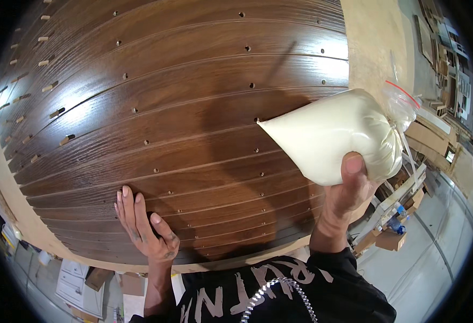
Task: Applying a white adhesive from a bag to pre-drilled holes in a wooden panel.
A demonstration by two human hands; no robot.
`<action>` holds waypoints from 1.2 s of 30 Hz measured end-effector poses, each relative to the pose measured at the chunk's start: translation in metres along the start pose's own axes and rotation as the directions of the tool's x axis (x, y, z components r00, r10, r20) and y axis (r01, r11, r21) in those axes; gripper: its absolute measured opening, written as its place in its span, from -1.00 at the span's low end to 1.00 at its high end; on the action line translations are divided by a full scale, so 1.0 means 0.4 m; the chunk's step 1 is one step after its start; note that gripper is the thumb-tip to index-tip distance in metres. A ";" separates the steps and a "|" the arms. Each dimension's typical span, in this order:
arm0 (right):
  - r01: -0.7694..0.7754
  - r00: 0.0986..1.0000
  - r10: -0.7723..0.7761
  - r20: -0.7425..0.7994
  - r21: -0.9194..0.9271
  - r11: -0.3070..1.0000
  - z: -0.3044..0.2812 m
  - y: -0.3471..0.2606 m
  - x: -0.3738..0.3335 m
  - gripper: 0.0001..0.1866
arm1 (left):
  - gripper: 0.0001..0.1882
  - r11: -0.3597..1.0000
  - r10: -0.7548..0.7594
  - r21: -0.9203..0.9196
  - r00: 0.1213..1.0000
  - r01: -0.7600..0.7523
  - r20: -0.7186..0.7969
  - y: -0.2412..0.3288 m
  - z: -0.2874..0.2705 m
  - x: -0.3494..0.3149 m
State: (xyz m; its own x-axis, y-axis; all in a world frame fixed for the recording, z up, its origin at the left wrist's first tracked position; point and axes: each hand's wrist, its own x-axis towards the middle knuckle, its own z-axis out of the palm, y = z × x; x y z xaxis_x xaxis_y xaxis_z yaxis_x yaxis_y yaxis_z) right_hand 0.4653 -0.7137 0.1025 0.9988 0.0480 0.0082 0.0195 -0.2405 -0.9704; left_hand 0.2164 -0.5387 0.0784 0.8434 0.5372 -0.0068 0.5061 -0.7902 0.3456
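Observation:
My right hand [349, 188] is wrapped round a plump plastic bag of cream-coloured glue-like paste [336, 134], thumb on its near side. The bag tapers to a point at the left, and that tip sits at a small drilled hole in a brown wood-grain board [193, 124]. Its gathered end, at the right, is tied, with a clear zip top that has a red strip. Flat on the near left of the boards rests my left hand [147, 226], fingers stretched out and holding nothing. Rows of drilled holes run across the boards.
Several wooden dowels [50, 86] stick out of holes at the far left. A pale tabletop edge [376, 43] borders the boards. On the floor at the right stand a cardboard box [391, 240] and blue-capped bottles [396, 226]. A white drawer cabinet [77, 285] is at the lower left.

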 end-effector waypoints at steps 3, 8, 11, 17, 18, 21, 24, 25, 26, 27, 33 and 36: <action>-0.042 0.999 0.043 0.032 -0.017 0.999 -0.005 -0.004 -0.005 0.07 | -0.58 1.000 0.002 0.005 1.000 -0.002 0.019 -0.005 -0.001 -0.004; -0.033 0.999 0.033 0.013 0.006 0.999 0.009 -0.009 -0.006 0.12 | -0.57 1.000 -0.017 0.026 0.998 0.015 0.054 -0.005 -0.004 -0.008; -0.033 0.999 0.033 0.020 -0.008 0.999 0.005 -0.005 -0.003 0.12 | -0.57 0.999 -0.016 0.032 0.998 0.014 0.055 -0.004 -0.004 -0.006; 0.007 0.997 0.002 0.081 -0.106 0.994 -0.010 -0.015 0.003 0.07 | -0.56 0.999 -0.019 0.026 0.999 0.018 0.048 -0.002 -0.002 -0.004; 0.013 0.994 0.004 0.111 -0.154 0.988 -0.008 -0.016 0.004 0.05 | -0.56 0.999 -0.021 0.031 0.999 0.020 0.047 -0.004 -0.001 -0.005; 0.177 0.973 -0.120 0.196 -0.309 0.934 -0.022 -0.001 0.004 -0.01 | -0.56 0.999 -0.023 0.034 0.999 0.021 0.040 -0.007 0.000 -0.006; 0.208 0.973 -0.167 0.162 -0.284 0.936 -0.007 -0.016 0.004 -0.03 | -0.57 0.999 -0.018 0.035 0.999 0.017 0.043 -0.005 -0.003 -0.003; 0.210 0.973 -0.170 0.158 -0.284 0.935 -0.001 -0.022 0.001 -0.03 | -0.57 0.999 -0.014 0.033 0.999 0.012 0.040 -0.004 -0.003 -0.002; 0.188 0.980 -0.165 0.108 -0.257 0.948 0.005 -0.030 -0.004 -0.06 | -0.57 0.999 -0.021 0.035 0.999 0.019 0.042 -0.004 -0.004 -0.002; 0.167 0.986 -0.158 0.057 -0.228 0.959 0.004 -0.037 -0.010 -0.09 | -0.58 0.999 -0.026 0.036 0.999 0.025 0.043 -0.003 -0.006 -0.002; -0.082 0.977 0.114 -0.178 0.181 0.980 -0.117 -0.063 -0.057 -0.34 | -0.59 1.000 0.022 -0.003 0.999 -0.022 -0.028 0.011 -0.002 0.005; -0.110 0.931 0.192 -0.311 0.263 0.959 -0.162 -0.101 -0.093 -0.33 | -0.59 0.999 0.033 0.001 0.999 -0.033 -0.040 0.018 -0.003 0.000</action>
State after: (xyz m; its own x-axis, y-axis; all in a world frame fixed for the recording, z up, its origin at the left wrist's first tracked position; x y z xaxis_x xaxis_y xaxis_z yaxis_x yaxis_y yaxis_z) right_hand 0.4304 -0.7685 0.1571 0.9475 -0.3025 -0.1037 -0.1029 0.0189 -0.9945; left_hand 0.2199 -0.5441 0.0821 0.8519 0.5220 0.0419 0.4780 -0.8078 0.3450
